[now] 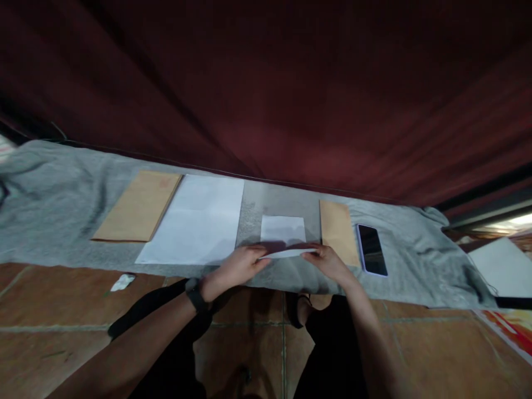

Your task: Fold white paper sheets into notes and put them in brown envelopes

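Both my hands pinch a white sheet of paper (285, 254) by its near edge, thumbs toward me. My left hand (241, 265) is closed on the left end, with a dark watch on its wrist. At the right end, the fingers of my right hand (327, 260) close on the same edge. Behind the raised edge, a white paper (283, 227) lies on the grey cloth; I cannot tell whether it is the same sheet. Large white sheets (201, 221) lie to the left of my hands. A brown envelope (338, 230) is just beyond my right hand.
Brown envelopes (139, 205) lie at the left on the grey cloth (58, 221). A phone (372, 249) in a light purple case lies at the right. A dark red curtain (266, 100) hangs behind. Crumpled white paper (123, 282) is on the tiled floor (241, 332).
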Action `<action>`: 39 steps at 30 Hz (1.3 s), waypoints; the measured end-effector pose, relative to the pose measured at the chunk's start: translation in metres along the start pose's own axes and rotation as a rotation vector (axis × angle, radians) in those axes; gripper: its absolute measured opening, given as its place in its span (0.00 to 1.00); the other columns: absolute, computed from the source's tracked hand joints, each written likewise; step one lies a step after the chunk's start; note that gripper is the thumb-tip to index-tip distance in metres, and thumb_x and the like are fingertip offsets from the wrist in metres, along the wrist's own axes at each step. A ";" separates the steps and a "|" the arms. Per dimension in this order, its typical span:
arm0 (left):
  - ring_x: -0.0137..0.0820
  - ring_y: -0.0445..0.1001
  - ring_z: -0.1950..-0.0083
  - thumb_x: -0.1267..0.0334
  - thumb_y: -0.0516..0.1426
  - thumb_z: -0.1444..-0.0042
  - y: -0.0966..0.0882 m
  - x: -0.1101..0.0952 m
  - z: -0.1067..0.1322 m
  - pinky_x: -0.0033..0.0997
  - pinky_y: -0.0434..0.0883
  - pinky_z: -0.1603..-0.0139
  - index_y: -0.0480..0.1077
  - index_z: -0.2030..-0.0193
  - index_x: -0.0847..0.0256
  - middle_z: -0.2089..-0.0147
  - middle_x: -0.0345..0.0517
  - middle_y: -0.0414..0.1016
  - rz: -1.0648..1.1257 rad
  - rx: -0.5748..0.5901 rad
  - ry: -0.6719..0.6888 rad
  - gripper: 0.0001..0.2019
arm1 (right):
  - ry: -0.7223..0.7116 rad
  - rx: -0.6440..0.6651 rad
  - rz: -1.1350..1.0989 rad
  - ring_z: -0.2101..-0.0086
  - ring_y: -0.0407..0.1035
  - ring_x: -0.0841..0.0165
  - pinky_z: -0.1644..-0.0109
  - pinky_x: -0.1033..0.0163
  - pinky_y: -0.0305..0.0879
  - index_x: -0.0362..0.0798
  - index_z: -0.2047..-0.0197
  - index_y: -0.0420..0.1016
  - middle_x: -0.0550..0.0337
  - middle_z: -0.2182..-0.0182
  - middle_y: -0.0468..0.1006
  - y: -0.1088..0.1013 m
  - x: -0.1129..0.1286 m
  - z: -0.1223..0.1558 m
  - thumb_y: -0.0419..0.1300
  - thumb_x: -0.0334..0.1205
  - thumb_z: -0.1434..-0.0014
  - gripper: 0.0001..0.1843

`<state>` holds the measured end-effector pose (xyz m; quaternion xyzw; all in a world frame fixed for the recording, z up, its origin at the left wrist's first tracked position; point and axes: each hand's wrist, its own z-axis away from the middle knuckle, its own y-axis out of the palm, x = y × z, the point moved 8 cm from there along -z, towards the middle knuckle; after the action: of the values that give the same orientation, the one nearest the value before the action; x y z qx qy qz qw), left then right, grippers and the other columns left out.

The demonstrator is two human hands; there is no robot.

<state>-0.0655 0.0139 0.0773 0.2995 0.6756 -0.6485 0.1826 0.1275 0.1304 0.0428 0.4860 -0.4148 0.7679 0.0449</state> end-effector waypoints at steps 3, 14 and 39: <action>0.35 0.77 0.66 0.53 0.56 0.39 0.000 0.032 -0.007 0.31 0.71 0.64 0.78 0.60 0.59 0.66 0.44 0.81 0.271 -0.107 -0.255 0.14 | 0.067 -0.046 0.021 0.62 0.76 0.61 0.57 0.60 0.70 0.47 0.54 0.80 0.57 0.64 0.83 -0.005 -0.002 -0.008 0.57 0.48 0.37 0.17; 0.34 0.75 0.66 0.52 0.60 0.48 0.000 0.057 -0.029 0.30 0.70 0.66 0.76 0.66 0.60 0.67 0.42 0.79 0.583 -0.262 -0.451 0.13 | 0.074 -0.225 0.074 0.74 0.62 0.70 0.70 0.65 0.53 0.49 0.72 0.70 0.66 0.78 0.68 -0.013 0.005 -0.022 0.52 0.51 0.37 0.18; 0.27 0.60 0.74 0.49 0.57 0.48 -0.002 0.047 -0.018 0.26 0.58 0.73 0.64 0.77 0.58 0.78 0.35 0.61 0.533 -0.067 -0.395 0.16 | 0.177 -0.082 0.109 0.73 0.67 0.70 0.68 0.66 0.56 0.49 0.75 0.70 0.65 0.79 0.70 -0.005 0.005 0.005 0.51 0.47 0.34 0.20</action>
<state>-0.0996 0.0397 0.0511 0.3280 0.5458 -0.6008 0.4833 0.1308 0.1283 0.0506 0.3906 -0.4662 0.7916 0.0594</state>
